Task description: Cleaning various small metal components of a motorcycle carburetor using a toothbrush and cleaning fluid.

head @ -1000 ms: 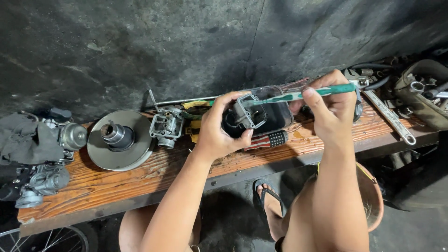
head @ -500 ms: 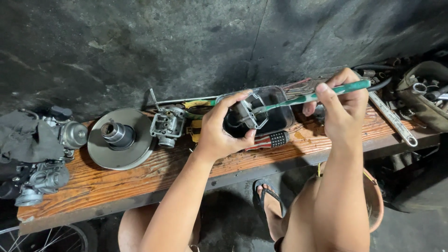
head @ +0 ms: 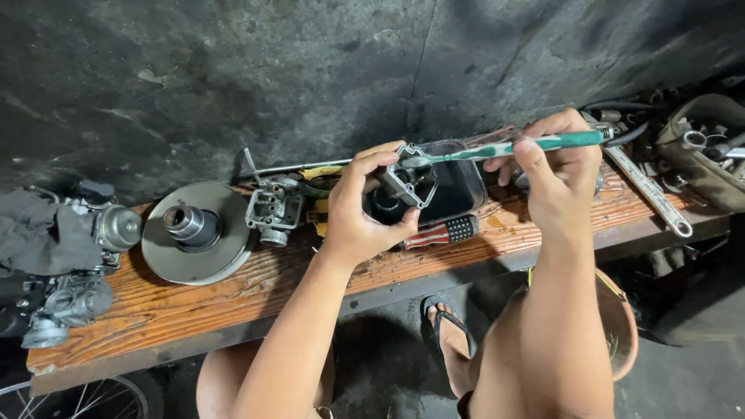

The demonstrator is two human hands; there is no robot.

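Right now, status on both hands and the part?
Left hand grips small metal part over black tray. Right hand holds green-handled brush, tip on the part. Striped screwdriver lies on wooden bench below.

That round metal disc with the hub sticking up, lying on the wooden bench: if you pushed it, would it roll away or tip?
Probably neither. The metal disc lies flat on the wooden bench, so it would likely slide rather than roll. It looks like solid metal, so probably stiff and heavy for its size. Its raised hub seems the easiest place to grip.
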